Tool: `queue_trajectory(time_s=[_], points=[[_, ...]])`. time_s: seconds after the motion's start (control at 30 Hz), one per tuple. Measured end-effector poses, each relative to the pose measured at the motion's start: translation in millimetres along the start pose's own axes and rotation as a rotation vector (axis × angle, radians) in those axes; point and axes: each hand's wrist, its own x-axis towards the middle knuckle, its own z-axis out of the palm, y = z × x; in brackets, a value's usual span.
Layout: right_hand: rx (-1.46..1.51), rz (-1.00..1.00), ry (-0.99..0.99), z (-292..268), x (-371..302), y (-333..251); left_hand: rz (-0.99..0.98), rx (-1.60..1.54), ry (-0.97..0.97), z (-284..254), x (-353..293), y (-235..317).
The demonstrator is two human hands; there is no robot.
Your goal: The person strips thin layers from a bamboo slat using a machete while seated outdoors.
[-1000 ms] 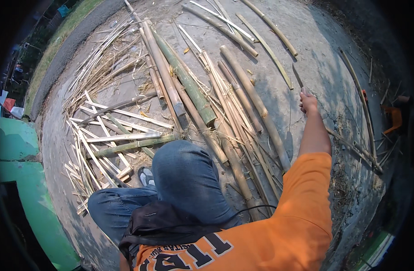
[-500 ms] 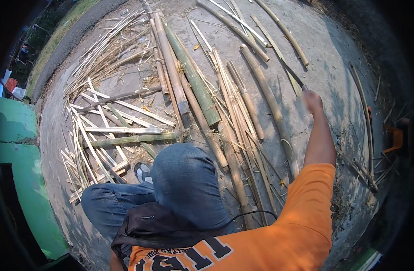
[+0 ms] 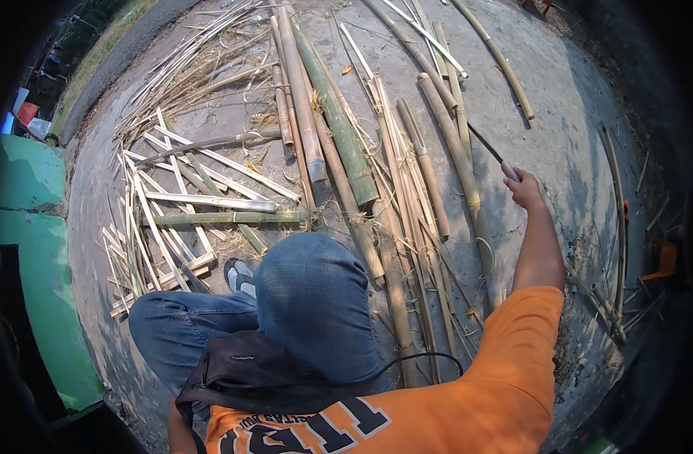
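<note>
Long-bladed knife (image 3: 491, 149) was held at right by the right hand (image 3: 526, 189), fingers curled around its handle (image 3: 510, 173), tip slanted far left beside a bamboo strip (image 3: 461, 107); the left hand's fingers could not be seen.

Shirt (image 3: 452, 401): orange, with large dark letters (image 3: 324, 433) edged in white
Sleeve (image 3: 524, 325): orange, short
Right hand (image 3: 527, 189): bare
Jeans (image 3: 312, 303): faded blue denim
Bag (image 3: 248, 372): black cloth, small pale mark
Cable (image 3: 426, 354): thin, black
Shoe (image 3: 243, 277): grey and white (too small for finer detail)
</note>
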Motion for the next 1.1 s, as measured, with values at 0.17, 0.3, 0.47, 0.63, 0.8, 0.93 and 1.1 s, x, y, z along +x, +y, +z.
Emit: queue_trajectory(time_s=[0.17, 0.3, 0.47, 0.63, 0.8, 0.93, 1.1], points=[[-0.349, -0.405, 0.035, 3, -47, -10, 0.030, 0.002, -0.026, 19, -5, 16], [-0.379, -0.402, -0.085, 12, -114, -50, 0.047, -0.006, -0.039, 26, -6, 23], [-0.445, -0.446, -0.179, 24, -163, -48, 0.063, -0.016, -0.049, 24, -5, 18], [-0.188, -0.291, -0.218, -5, -179, -14, 0.056, -0.026, -0.050, 20, -9, 11], [0.393, -0.012, 0.038, 40, -175, 6, 0.057, -0.019, -0.066, 18, -13, 11], [0.449, 0.028, 0.071, 128, -110, -62, 0.040, -0.024, -0.044, 13, -22, 6], [0.292, -0.150, 0.292, 234, -20, -57, 0.026, -0.006, -0.048, 7, -27, 17]])
